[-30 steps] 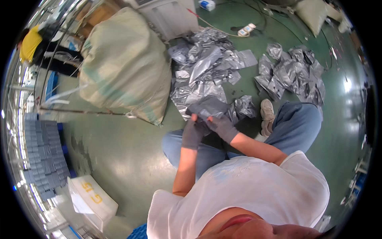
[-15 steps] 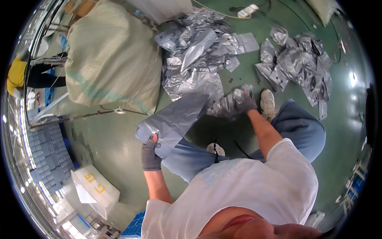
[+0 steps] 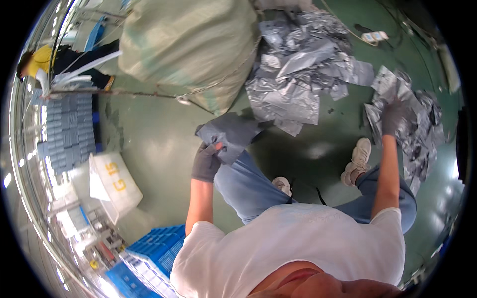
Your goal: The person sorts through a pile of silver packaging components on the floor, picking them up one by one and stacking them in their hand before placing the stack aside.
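My left hand [image 3: 207, 163], in a dark grey glove with bare fingertips, is closed on the edge of a grey plastic bag [image 3: 232, 133], which hangs above my left knee. Out to the right, my gloved right hand [image 3: 397, 119] rests over a smaller heap of crumpled silver-grey plastic [image 3: 428, 119]. Its fingers blend into the heap, so their grip is unclear. A larger heap of silver-grey plastic bags [image 3: 303, 64] lies on the floor ahead, between my two hands.
A big pale woven sack [image 3: 189, 44] stands at the far left behind a rope and bar. Left are stacked grey-blue bundles [image 3: 72, 131], a white bin [image 3: 121, 186] and a blue crate [image 3: 156, 248]. A person in a yellow top [image 3: 40, 59] bends beyond. A white power strip [image 3: 374, 37] lies ahead.
My right hand has moved right, from crumpled plastic near the middle to the smaller heap. My left hand still grips a grey bag, now bunched smaller. The view has shifted left.
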{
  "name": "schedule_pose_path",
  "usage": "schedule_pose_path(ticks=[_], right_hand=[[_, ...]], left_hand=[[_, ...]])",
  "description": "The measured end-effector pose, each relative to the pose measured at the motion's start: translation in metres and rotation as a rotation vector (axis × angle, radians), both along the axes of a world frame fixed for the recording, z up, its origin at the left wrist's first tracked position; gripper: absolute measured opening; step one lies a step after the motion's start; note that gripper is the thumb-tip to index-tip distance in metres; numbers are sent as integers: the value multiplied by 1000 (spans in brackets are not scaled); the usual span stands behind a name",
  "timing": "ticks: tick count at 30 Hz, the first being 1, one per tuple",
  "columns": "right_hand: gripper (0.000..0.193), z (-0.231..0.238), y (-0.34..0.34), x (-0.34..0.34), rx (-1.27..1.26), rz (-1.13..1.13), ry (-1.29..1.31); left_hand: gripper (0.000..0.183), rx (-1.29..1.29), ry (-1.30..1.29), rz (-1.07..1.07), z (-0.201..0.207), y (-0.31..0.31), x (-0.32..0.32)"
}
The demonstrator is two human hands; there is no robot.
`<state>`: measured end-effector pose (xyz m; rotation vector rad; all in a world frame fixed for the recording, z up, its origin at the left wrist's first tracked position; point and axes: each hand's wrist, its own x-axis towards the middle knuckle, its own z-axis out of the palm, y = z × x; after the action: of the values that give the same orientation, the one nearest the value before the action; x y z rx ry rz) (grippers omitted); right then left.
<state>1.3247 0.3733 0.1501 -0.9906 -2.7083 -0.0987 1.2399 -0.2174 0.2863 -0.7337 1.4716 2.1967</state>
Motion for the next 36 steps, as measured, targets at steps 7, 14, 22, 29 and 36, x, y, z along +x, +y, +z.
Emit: schedule_pose_path(ticks=[7, 14, 22, 29, 36], right_hand=[[68, -201, -237, -79, -630, -51, -404], [57, -206, -266, -97, -649, -409, -420], [17, 33, -273, -60, -674, 330, 628], [30, 123, -363, -47, -683, 1074, 624], [29, 34, -321, -41, -808, 1038, 503]], left_hand=[[23, -47, 31, 2, 9, 12, 2], [31, -7, -61, 210, 17, -1, 17], [22, -103, 112, 84, 27, 49, 28], [39, -90, 84, -189, 12, 90, 17], [21, -193, -17, 121, 13, 43, 31]])
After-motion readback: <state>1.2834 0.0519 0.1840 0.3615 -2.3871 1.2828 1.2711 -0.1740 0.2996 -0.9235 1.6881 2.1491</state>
